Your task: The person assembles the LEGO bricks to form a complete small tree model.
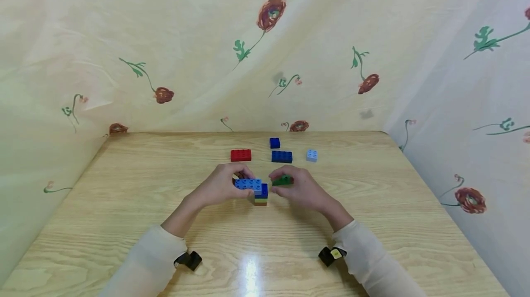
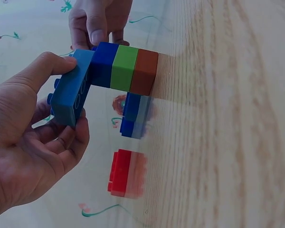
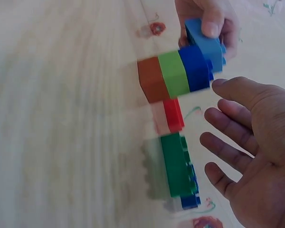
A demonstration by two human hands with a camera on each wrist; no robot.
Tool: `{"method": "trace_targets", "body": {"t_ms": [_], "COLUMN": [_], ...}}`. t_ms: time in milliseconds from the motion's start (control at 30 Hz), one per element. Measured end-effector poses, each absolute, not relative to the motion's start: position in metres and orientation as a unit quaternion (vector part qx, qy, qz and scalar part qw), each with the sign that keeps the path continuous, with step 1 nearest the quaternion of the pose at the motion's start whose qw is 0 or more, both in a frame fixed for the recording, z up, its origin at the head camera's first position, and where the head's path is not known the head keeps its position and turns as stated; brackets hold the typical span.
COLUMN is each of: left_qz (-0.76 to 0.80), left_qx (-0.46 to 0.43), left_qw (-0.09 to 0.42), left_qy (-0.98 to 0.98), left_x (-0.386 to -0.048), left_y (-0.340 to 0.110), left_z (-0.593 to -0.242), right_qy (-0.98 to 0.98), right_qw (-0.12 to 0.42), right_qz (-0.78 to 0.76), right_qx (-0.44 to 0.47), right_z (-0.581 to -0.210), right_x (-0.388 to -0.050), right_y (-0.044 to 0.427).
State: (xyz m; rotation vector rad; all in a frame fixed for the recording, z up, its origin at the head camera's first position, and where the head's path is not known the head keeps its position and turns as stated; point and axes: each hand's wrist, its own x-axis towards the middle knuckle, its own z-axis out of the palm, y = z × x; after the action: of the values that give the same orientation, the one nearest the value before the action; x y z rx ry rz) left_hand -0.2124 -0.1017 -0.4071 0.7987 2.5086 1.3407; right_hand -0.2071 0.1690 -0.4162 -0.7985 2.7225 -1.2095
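- Head view: the long light-blue brick (image 1: 247, 184) is gripped by the left hand (image 1: 219, 187) at 10 o'clock of the stack (image 1: 261, 201), with one end over the dark-blue top block (image 1: 264, 190). The right hand (image 1: 302, 189) is held at 3 o'clock, near the green brick (image 1: 283, 180) at 2 o'clock. The narrow stack could be toppled if the overhanging brick were pressed down off-centre with the base unbraced.
- Left wrist view: the brick is pinched at a tilt, its hollow underside partly exposed; a crooked seating could be caused by misaligned studs. Whether any are engaged cannot be told. The stack is seen at 2 o'clock of this hand: brown, lime, then dark blue, smooth-sided and flush.
- Right wrist view: the fingers are loosely extended and nothing is gripped. The stack, at 10 o'clock, could be nudged by the thumb, which is placed just beside the top block.
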Motion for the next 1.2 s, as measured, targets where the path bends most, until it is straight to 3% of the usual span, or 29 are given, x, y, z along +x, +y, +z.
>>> {"method": "trace_targets", "body": {"t_ms": [200, 500, 1200], "left_qz": [0.447, 0.449, 0.450], "left_qx": [0.269, 0.263, 0.258], "left_qw": [0.093, 0.099, 0.102], "left_qy": [0.848, 0.848, 0.849], "left_x": [-0.212, -0.211, -0.212], "left_y": [-0.102, -0.101, -0.101], "left_z": [-0.408, -0.407, -0.406], "right_qy": [0.899, 0.902, 0.898], "right_qw": [0.005, 0.031, 0.056], "right_qz": [-0.373, -0.382, -0.383], "right_qx": [-0.231, -0.199, -0.209], "right_z": [-0.421, -0.432, -0.443], "right_x": [-0.228, -0.246, -0.255], "right_y": [0.182, 0.198, 0.205]}}
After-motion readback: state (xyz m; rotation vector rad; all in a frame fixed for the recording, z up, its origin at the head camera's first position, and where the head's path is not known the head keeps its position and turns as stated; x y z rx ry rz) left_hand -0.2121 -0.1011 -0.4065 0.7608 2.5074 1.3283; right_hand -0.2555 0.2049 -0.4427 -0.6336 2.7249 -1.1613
